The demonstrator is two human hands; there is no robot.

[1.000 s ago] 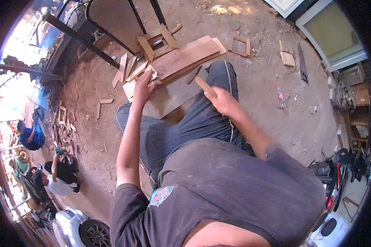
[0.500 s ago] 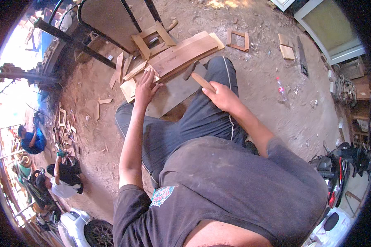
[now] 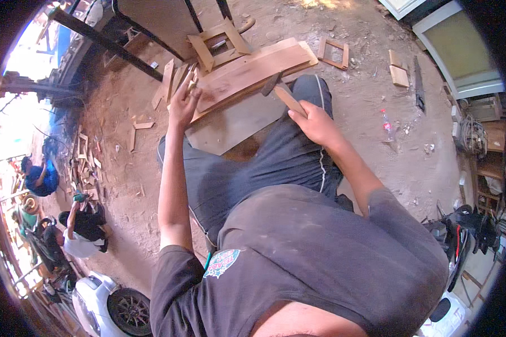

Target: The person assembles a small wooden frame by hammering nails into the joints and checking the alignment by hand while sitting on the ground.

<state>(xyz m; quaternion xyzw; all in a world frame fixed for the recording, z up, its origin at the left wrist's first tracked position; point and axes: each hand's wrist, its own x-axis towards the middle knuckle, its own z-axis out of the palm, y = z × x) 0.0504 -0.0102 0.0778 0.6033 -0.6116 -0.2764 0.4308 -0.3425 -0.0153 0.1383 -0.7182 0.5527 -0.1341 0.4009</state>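
Note:
My right hand (image 3: 315, 123) is closed round the wooden handle of a hammer (image 3: 289, 100), whose dark head is raised above the near edge of the planks by my right knee. My left hand (image 3: 183, 108) is lifted at the left end of the planks, its fingers bent round a small light wooden piece (image 3: 194, 77), partly hidden by the fingers. Long reddish-brown planks (image 3: 247, 70) lie stacked in front of me. Nearer, a flat grey sheet (image 3: 230, 132) spans the space between my legs. Beyond the planks rests a square wooden frame (image 3: 237, 37).
A black metal stand (image 3: 107, 45) rises at the far left. Another small frame (image 3: 334, 53), wood blocks (image 3: 398, 68), a handsaw (image 3: 419, 84) and a plastic bottle (image 3: 387, 126) lie on the dirt floor. Two people (image 3: 87, 227) crouch at left near a white vehicle (image 3: 104, 306).
My left hand has come up off the planks and moved left with the small wooden piece. My right hand has shifted slightly right, still holding the hammer. The view has tilted a little.

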